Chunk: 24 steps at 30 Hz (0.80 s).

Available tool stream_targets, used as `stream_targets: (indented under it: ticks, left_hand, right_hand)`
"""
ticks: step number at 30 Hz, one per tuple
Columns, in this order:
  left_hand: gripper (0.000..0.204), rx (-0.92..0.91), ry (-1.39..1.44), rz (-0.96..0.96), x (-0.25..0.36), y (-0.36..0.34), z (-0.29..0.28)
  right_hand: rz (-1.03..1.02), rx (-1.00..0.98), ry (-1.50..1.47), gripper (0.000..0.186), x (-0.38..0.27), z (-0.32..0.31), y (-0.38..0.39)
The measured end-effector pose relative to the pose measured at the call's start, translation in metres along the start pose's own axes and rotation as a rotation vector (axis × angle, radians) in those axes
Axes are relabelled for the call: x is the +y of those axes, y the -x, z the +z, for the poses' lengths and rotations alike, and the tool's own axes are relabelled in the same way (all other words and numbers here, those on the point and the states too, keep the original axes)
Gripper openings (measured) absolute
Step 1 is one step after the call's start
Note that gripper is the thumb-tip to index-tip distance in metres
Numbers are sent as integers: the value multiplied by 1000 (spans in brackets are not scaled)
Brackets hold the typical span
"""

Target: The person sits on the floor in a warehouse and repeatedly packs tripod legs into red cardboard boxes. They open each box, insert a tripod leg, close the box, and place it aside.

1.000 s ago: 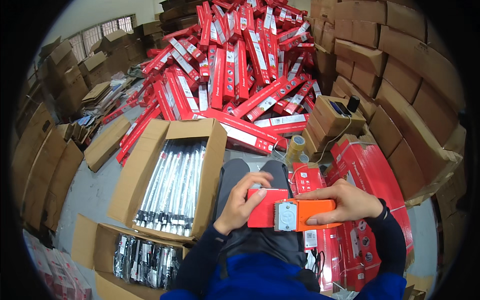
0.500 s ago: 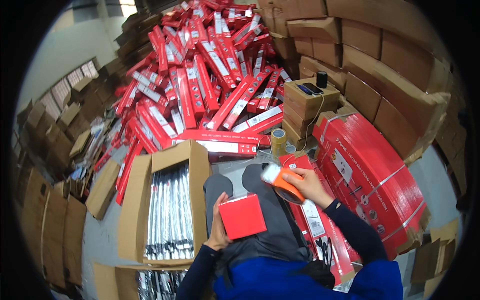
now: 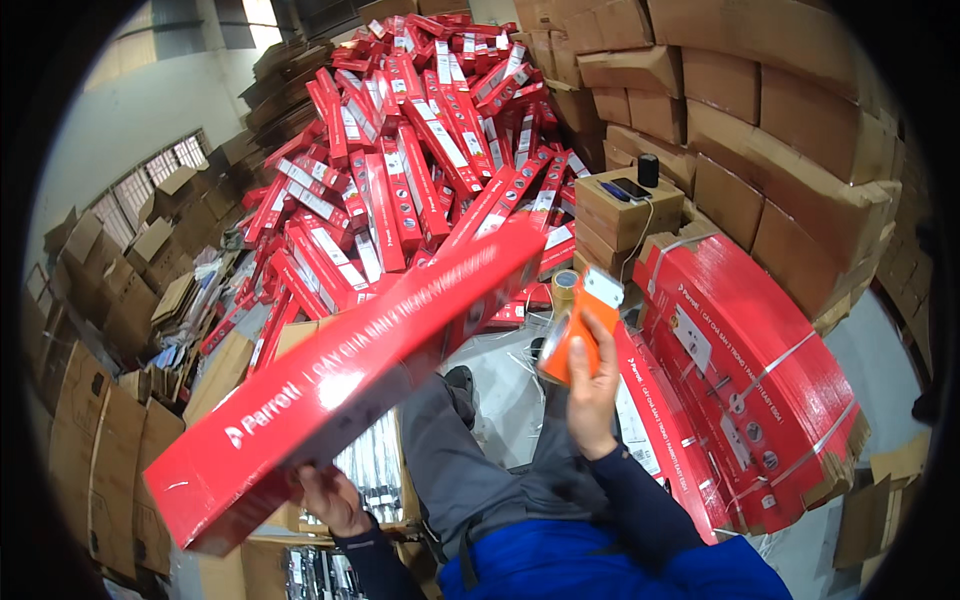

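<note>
A long red carton [image 3: 330,375] stretches slantwise across my front, its far end up and to the right. My left hand [image 3: 330,498] is closed on its lower side toward the near left end, with the fingers partly hidden under it. In my right hand [image 3: 592,395] is an orange tape dispenser [image 3: 600,292], gripped upright with its toothed edge at the top. The dispenser is close to the carton's far half but apart from it. Under the carton, partly covered, an open brown box holds several shiny wrapped rods [image 3: 375,465].
A high heap of red cartons [image 3: 410,150] rises ahead. On my right lies a strapped red bundle [image 3: 750,370], with another red carton [image 3: 650,430] beside my leg. Tape rolls [image 3: 565,284] stand near a brown box stack [image 3: 625,215] bearing a phone [image 3: 632,188]. Brown cartons [image 3: 800,110] wall the right.
The red carton, seen end-on over my lap before, has swung up lengthwise across my view. My left hand has shifted left and down; the tape dispenser has turned upright in my right hand.
</note>
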State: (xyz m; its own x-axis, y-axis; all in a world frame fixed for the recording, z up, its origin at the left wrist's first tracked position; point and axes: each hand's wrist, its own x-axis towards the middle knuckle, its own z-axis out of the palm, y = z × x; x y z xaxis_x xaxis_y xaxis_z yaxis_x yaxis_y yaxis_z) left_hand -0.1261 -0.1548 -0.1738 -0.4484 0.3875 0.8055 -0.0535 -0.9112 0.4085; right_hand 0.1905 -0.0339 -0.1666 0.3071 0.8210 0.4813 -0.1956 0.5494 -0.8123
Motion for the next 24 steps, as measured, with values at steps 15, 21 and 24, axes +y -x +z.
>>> stream_targets:
  ticks: [15, 21, 24]
  left_hand:
    - [107, -703, 79, -662, -61, 51, 143]
    - [136, -543, -649, -134, -71, 38, 133]
    - [112, -386, -761, -38, -64, 56, 119]
  right_hand:
    - [85, -210, 371, 32, 21, -143, -24]
    - [206, -723, 496, 59, 76, -111, 10]
    - [428, -472, 52, 64, 93, -94, 10]
